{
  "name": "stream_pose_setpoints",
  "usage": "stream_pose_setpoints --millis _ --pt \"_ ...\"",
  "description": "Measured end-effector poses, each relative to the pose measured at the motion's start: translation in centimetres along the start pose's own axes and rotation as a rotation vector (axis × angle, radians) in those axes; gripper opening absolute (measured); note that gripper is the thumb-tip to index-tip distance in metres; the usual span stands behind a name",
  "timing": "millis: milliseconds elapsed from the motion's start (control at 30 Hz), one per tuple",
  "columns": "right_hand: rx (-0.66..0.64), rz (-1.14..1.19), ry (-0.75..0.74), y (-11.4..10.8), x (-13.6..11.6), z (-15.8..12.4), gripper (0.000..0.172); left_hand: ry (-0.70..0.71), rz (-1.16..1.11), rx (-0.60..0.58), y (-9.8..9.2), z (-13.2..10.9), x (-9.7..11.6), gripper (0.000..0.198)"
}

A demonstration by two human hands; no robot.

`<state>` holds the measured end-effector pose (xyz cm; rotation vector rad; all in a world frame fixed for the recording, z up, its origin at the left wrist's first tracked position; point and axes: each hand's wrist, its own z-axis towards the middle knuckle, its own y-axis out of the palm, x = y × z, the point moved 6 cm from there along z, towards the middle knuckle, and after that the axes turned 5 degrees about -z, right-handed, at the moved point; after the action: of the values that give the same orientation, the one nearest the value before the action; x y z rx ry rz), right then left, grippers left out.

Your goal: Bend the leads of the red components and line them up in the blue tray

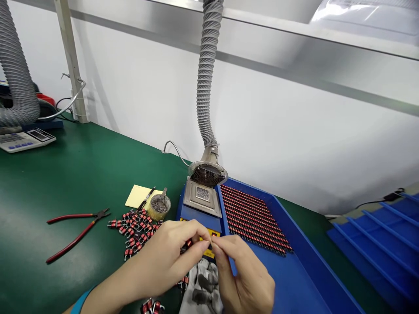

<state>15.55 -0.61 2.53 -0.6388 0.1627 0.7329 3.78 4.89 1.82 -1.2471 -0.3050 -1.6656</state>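
Observation:
My left hand point(175, 248) and my right hand point(244, 270) meet fingertip to fingertip in front of the solder pot point(201, 198). Each is closed in a pinch. Red and black show between the left fingers, where a small red-and-black component with wire leads point(189, 244) is partly hidden. The right thumb and forefinger pinch at a tiny dark end of it, mostly covered. To the left lies a loose pile of the same components point(139, 229). At the right, many more lie in rows in a blue tray point(278, 274).
Red-handled pliers point(77, 235) lie open on the green table. A round tub of grey material point(159, 207) stands by a yellow notepad point(134, 196) and a pen. An extraction hose point(207, 78) hangs over the pot. Grey-white gloves point(203, 285) lie below my hands.

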Motion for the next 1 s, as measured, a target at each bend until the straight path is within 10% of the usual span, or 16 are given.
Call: stream_pose_setpoints --millis 200,333,467,567,700,867,1000 --pt "-0.024 0.570 0.541 1.3 2.4 -0.7 0.039 0.401 0.423 0.128 0.4 -0.6 2.1 0.024" --pt "0.120 0.428 0.260 -0.3 1.3 -0.1 0.015 0.248 0.189 0.110 -0.3 -0.4 1.9 0.015" --pt "0.181 0.157 0.050 -0.5 -0.3 -0.1 0.035 0.220 0.133 0.092 -0.3 -0.3 1.8 0.015" --pt "0.151 0.280 0.302 0.4 1.0 -0.5 0.017 0.383 0.366 0.138 0.3 -0.6 2.4 0.024" --pt "-0.045 0.762 0.642 2.2 2.7 -1.7 0.041 0.466 0.489 0.182 0.7 -0.9 2.8 0.029" --pt "0.114 0.448 0.234 -0.8 1.5 -0.4 0.012 0.187 0.136 0.094 0.1 -0.6 1.9 0.015" --pt "0.119 0.175 0.029 -1.1 -0.1 0.0 0.030 0.153 0.116 0.071 0.4 -0.6 1.8 0.015"
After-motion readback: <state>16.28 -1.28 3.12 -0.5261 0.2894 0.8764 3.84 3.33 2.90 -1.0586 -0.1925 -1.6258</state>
